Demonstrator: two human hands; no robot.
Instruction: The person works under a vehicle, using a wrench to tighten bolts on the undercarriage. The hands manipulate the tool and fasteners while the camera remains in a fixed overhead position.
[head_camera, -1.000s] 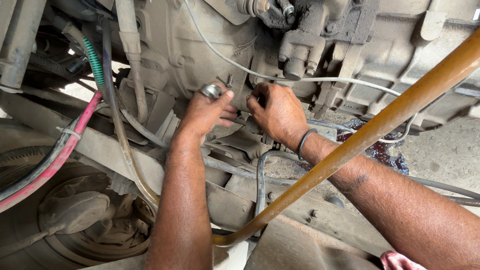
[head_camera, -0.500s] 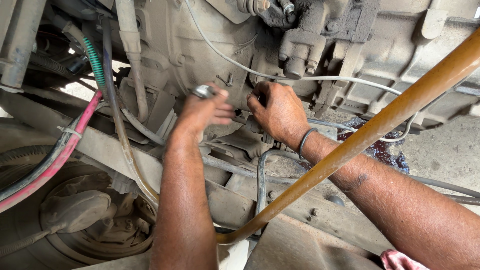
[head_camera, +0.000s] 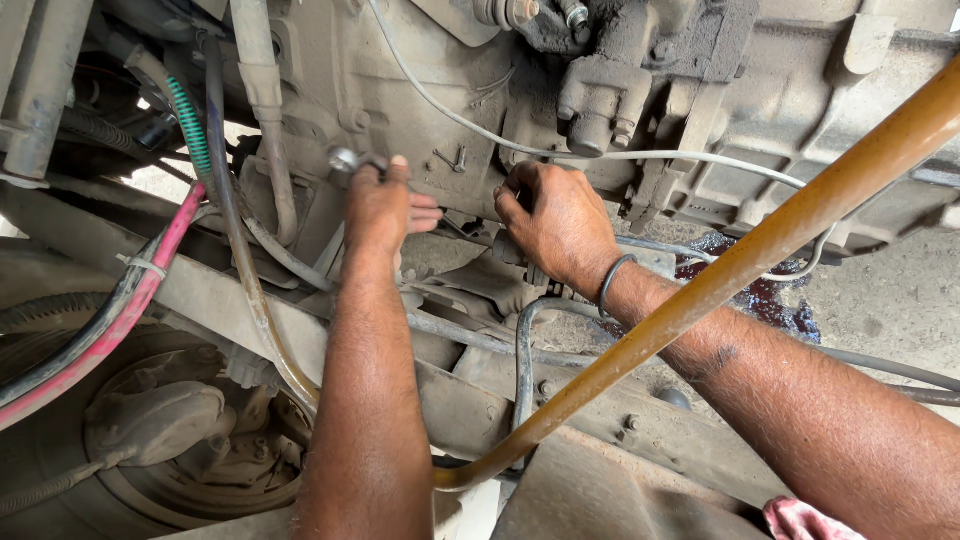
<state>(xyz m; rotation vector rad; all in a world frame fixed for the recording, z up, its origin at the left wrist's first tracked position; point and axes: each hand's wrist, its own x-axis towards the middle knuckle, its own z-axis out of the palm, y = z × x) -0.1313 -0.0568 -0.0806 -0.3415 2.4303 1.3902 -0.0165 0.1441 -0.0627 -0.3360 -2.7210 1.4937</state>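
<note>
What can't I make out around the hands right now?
All in the head view:
- Wrench: only its end shows; the left hand hides the rest.
- Right hand: its curled fingers hide whatever they touch.
- Orange pipe: top cut off by the right edge.
- Red cloth: cut off by the bottom edge.

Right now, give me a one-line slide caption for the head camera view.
Under a vehicle, the left hand grips a metal wrench while the right hand works at the grimy gearbox housing.

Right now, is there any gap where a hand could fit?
A little room between the left hand holding the wrench and the right hand. Also bare ground beyond the yellow pipe. Crowded around the red hose and cables.
</note>
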